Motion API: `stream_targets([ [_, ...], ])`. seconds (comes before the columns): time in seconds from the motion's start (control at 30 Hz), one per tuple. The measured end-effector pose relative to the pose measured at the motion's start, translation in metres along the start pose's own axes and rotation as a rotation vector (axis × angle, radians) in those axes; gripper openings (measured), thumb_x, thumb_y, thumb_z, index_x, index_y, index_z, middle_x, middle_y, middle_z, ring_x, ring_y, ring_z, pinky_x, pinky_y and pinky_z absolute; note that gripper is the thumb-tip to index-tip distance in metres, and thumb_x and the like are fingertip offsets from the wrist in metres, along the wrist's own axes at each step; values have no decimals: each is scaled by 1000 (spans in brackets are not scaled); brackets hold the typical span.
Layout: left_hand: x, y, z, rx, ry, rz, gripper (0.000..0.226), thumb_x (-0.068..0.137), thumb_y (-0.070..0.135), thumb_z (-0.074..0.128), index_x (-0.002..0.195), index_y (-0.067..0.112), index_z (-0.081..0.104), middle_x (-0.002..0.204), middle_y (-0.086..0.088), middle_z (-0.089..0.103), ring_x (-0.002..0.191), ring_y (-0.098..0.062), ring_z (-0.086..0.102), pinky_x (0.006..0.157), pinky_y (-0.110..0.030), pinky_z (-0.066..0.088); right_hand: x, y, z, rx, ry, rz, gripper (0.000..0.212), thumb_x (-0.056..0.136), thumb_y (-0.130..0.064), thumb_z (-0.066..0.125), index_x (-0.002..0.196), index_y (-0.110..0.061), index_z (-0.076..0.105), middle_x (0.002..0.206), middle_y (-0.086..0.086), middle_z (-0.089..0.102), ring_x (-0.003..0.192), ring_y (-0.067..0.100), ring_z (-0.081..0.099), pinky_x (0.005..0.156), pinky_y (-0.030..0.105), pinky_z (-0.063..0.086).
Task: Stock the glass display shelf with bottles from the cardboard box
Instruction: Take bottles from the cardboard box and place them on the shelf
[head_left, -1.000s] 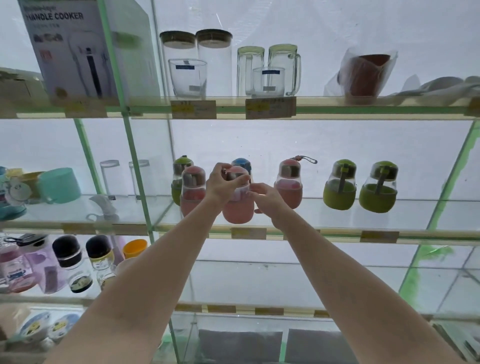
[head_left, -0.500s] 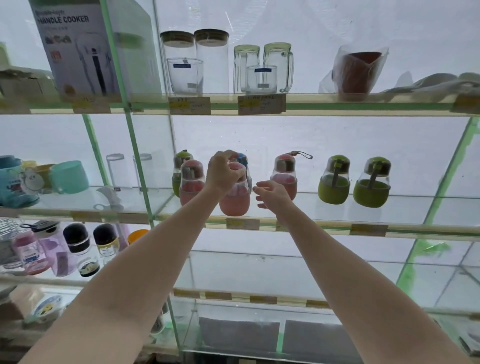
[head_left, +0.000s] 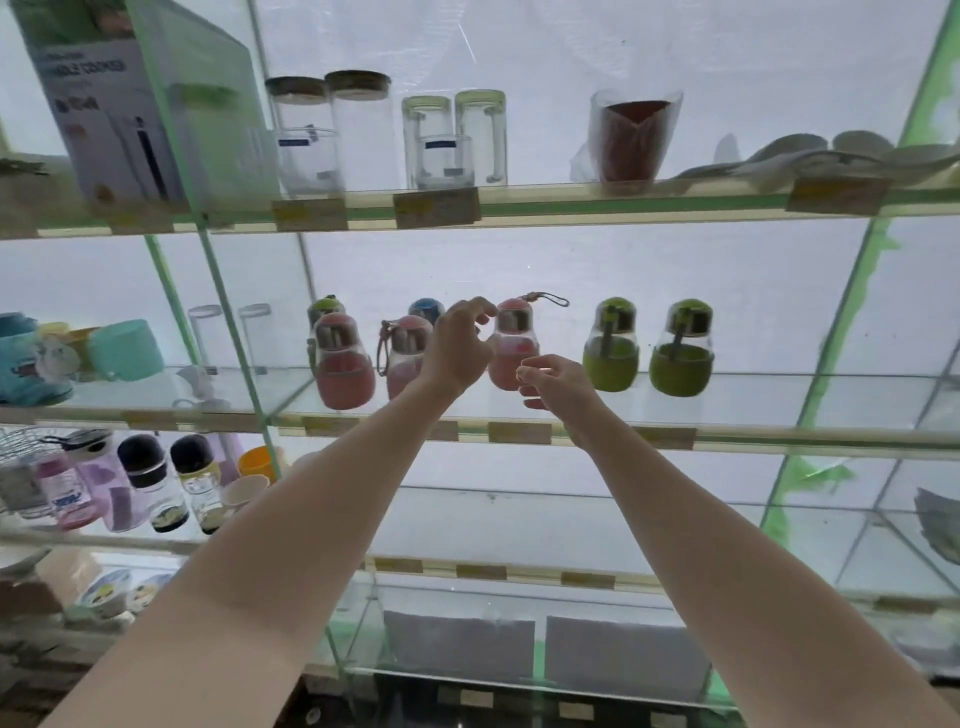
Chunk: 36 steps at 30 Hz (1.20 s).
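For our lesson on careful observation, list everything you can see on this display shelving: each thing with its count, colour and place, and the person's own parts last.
pink bottles: three, pink, middle shelf, left of centre.
green bottles: two, green sleeves, middle shelf, right.
blue-capped bottle: one, behind the pink ones.
green-capped bottle: one, back row, left.
glass jars: two, clear with dark lids, top shelf.
glass mugs: two, clear, top shelf.
cooker box: one, white, top shelf left.
black-capped bottles: two, lower shelf left.
teal cup: one, middle shelf left.
left hand: fingers loosely curled, holding nothing.
right hand: likewise empty.
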<state>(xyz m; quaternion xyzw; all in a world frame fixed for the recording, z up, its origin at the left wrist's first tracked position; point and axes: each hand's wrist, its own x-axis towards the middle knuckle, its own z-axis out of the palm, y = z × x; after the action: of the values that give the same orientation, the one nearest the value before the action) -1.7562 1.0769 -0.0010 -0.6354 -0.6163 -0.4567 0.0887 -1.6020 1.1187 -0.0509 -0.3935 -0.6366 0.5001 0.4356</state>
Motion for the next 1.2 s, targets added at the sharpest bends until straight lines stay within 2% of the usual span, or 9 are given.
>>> stream_targets([
  [0.13,-12,40,40,-64,-53,-5,23,85,14,73,107,13,69,102,-2,71,83,-15,68,82,-27,54,-15,10,-52,22,87,2,25,95,-17,66,117,-5,64,102,10,69,89,22,68,84,37,60],
  [0.27,-27,83,84,-153,-149,-15,22,84,11,73,106,14,67,93,-1,70,78,-17,67,79,-36,57,-38,23,-112,45,191,16,20,94,-15,67,112,-7,66,97,7,69,83,18,68,76,32,60],
  [0.37,-38,124,124,-205,-191,23,23,83,11,73,106,15,69,92,-1,71,77,-15,67,80,-33,56,-60,36,-164,53,268,45,14,93,-13,67,107,-8,66,93,8,68,79,18,66,67,26,57],
  [0.53,-60,189,190,-316,-306,27,23,84,16,75,106,16,67,89,3,70,75,-12,65,77,-30,56,-97,53,-245,14,369,96,19,93,-11,67,112,-6,65,93,8,66,81,21,64,79,37,58],
  [0.6,-70,211,212,-361,-353,16,23,84,17,75,105,18,67,88,1,70,74,-14,67,75,-30,57,-109,61,-273,9,416,114,19,94,-12,66,112,-6,65,95,8,66,81,21,64,78,36,58],
  [0.7,-86,239,241,-413,-388,19,21,83,16,74,103,19,67,85,1,70,72,-14,67,74,-30,56,-128,75,-306,6,485,148,18,94,-11,65,111,-5,65,93,8,65,77,18,64,69,28,56],
  [0.83,-108,274,276,-452,-512,44,18,84,21,74,98,25,64,82,5,68,71,-15,66,70,-29,55,-154,96,-342,23,586,200,17,94,-10,65,110,-5,65,94,10,65,80,22,63,79,38,56],
  [0.97,-133,301,313,-478,-639,52,14,84,23,74,96,23,66,74,14,64,72,-17,66,69,-29,54,-182,118,-374,8,671,244,16,96,-9,63,110,-5,65,95,11,65,79,22,62,69,30,55],
  [1.2,-179,346,368,-583,-842,80,14,85,22,76,96,17,69,78,4,67,69,-16,62,71,-29,52,-240,146,-425,-30,886,354,4,94,-9,64,93,-13,65,79,6,64,64,17,57,65,30,50],
])
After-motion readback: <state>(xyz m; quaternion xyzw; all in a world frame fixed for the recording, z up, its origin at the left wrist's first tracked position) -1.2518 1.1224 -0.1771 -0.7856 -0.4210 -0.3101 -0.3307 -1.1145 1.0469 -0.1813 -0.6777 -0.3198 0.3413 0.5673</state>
